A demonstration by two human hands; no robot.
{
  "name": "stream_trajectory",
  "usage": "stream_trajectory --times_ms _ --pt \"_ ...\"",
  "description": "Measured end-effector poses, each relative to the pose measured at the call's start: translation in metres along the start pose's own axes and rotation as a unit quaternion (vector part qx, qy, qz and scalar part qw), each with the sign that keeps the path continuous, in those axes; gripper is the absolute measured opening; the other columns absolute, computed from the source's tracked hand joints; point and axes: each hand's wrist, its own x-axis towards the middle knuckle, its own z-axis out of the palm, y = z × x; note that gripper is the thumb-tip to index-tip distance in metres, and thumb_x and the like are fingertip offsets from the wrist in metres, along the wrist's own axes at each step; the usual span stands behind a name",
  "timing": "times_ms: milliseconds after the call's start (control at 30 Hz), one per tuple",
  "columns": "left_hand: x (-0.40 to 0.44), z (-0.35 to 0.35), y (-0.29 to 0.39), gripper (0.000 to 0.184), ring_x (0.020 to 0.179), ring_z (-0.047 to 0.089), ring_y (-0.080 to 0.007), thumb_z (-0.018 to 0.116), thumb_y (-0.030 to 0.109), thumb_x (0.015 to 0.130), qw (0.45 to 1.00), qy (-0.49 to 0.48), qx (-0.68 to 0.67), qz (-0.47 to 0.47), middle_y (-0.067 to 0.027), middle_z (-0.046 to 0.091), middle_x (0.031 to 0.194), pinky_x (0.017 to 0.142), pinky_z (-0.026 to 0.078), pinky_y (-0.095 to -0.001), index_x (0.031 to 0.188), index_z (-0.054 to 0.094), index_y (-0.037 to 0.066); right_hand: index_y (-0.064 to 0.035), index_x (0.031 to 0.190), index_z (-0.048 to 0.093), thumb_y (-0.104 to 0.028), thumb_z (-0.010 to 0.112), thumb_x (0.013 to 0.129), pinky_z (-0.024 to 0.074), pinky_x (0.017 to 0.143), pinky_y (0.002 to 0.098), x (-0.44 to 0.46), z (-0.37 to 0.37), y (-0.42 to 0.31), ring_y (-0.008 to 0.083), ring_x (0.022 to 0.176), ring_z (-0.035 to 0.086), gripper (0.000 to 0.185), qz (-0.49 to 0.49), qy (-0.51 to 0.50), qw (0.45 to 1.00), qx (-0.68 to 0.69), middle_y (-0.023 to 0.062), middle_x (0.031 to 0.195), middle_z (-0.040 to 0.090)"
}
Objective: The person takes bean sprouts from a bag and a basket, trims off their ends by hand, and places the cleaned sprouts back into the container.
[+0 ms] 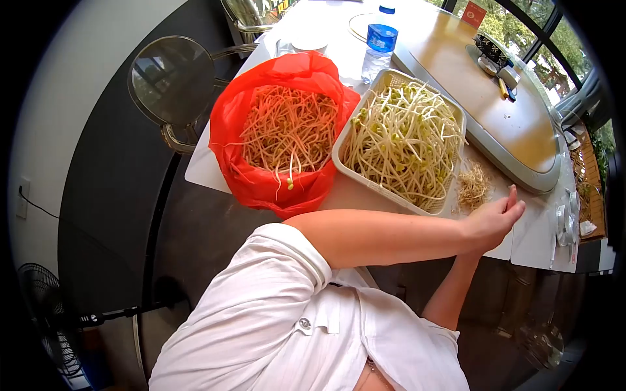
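Observation:
My left hand is at the table's front edge, just below a small pile of thin brown root ends. Its fingers point up to the right, close together; whether anything is between them is hidden. My right hand lies behind it, out of sight, with only the forearm showing below. Left of the pile stands a cream basket full of bean sprouts with pale stems and yellow-green heads. A red plastic bag, open at the top, holds more sprouts beside the basket.
Behind the basket stands a water bottle with a blue label. A round turntable fills the table's right side, with a black holder on it. Wrapped dishes lie at the right edge. A chair stands at the left.

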Motion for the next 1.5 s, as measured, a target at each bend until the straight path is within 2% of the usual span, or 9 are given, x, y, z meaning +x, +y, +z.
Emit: stream_trajectory --times_ms 133,200,333,400,667,833,900,1000,1500 --pt "-0.095 -0.021 0.054 0.060 0.101 0.052 -0.0330 0.057 0.027 0.088 0.912 0.013 0.326 0.250 -0.0218 0.049 0.118 0.088 0.043 -0.0385 0.134 0.032 -0.003 -0.0070 0.132 0.041 -0.014 0.056 0.086 0.0350 0.100 0.0416 0.023 -0.030 0.056 0.0342 0.124 0.039 0.049 0.004 -0.086 0.919 -0.385 0.0175 0.135 0.040" --pt "-0.146 -0.040 0.094 0.065 0.102 0.055 -0.0254 0.062 0.020 0.085 0.928 -0.045 0.343 0.137 -0.0161 0.050 0.121 0.087 0.045 -0.0341 0.139 0.029 0.004 -0.0048 0.131 0.041 -0.009 0.057 0.085 0.0344 0.100 0.0414 0.029 -0.026 0.037 0.0323 0.123 0.040 0.048 -0.024 -0.061 0.909 -0.411 0.0163 0.134 0.041" --pt "-0.233 -0.082 0.116 0.045 0.078 0.061 -0.0169 0.062 -0.001 0.080 0.853 0.082 0.487 0.168 -0.0109 0.062 0.099 0.072 0.049 -0.0288 0.123 0.050 0.001 -0.0008 0.127 0.043 -0.006 0.053 0.088 0.0416 0.094 0.0389 0.015 0.012 -0.036 0.0298 0.118 0.045 0.040 -0.138 -0.062 0.943 -0.298 0.0176 0.131 0.042" --pt "-0.270 -0.088 0.125 0.032 0.076 0.060 -0.0148 0.059 -0.006 0.080 0.840 0.227 0.453 0.193 -0.0096 0.063 0.088 0.069 0.048 -0.0256 0.111 0.057 0.000 -0.0004 0.123 0.046 -0.002 0.055 0.085 0.0462 0.087 0.0362 -0.004 0.040 -0.068 0.0307 0.102 0.056 0.039 -0.133 -0.075 0.988 -0.012 0.0195 0.129 0.043" --pt "-0.358 -0.153 0.151 0.018 0.078 0.058 -0.0201 0.059 -0.007 0.077 0.592 0.459 0.605 0.270 -0.0090 0.062 0.086 0.068 0.046 -0.0271 0.093 0.061 0.002 -0.0014 0.093 0.061 0.001 0.059 0.080 0.0513 0.066 0.0337 -0.042 0.163 -0.180 0.0280 0.078 0.062 0.013 -0.215 -0.403 0.886 0.078 0.0131 0.091 0.061" --pt "-0.368 -0.181 0.153 0.018 0.080 0.058 -0.0236 0.060 -0.006 0.076 0.622 0.455 0.566 0.294 -0.0092 0.062 0.088 0.071 0.046 -0.0299 0.091 0.061 0.003 -0.0009 0.096 0.061 -0.024 0.056 0.086 0.0497 0.070 0.0414 -0.024 0.269 -0.179 0.0324 0.080 0.062 0.026 -0.222 -0.558 0.794 -0.095 0.0160 0.089 0.063" --pt "-0.368 -0.186 0.151 0.017 0.080 0.058 -0.0243 0.061 -0.005 0.076 0.645 0.456 0.533 0.304 -0.0092 0.062 0.089 0.072 0.046 -0.0310 0.091 0.061 0.004 -0.0011 0.098 0.062 -0.043 0.055 0.085 0.0490 0.073 0.0426 -0.025 0.324 -0.179 0.0322 0.082 0.063 0.044 -0.089 -0.656 0.684 -0.306 0.0162 0.092 0.064" --pt "-0.375 -0.188 0.142 0.015 0.086 0.059 -0.0215 0.057 -0.007 0.079 0.654 0.447 0.526 0.308 -0.0103 0.062 0.091 0.077 0.046 -0.0287 0.090 0.060 0.001 -0.0020 0.097 0.062 -0.056 0.057 0.079 0.0487 0.070 0.0404 -0.043 0.359 -0.184 0.0288 0.080 0.063 0.058 -0.029 -0.643 0.676 -0.360 0.0164 0.088 0.066" --pt "-0.395 -0.208 0.128 0.013 0.081 0.059 -0.0226 0.057 -0.006 0.079 0.696 0.480 0.443 0.299 -0.0106 0.062 0.087 0.073 0.046 -0.0294 0.089 0.060 0.001 0.0002 0.128 0.040 -0.031 0.073 0.069 0.0452 0.088 0.0376 -0.074 0.364 -0.186 0.0332 0.103 0.058 0.075 0.037 -0.605 0.759 -0.238 0.0204 0.114 0.058"
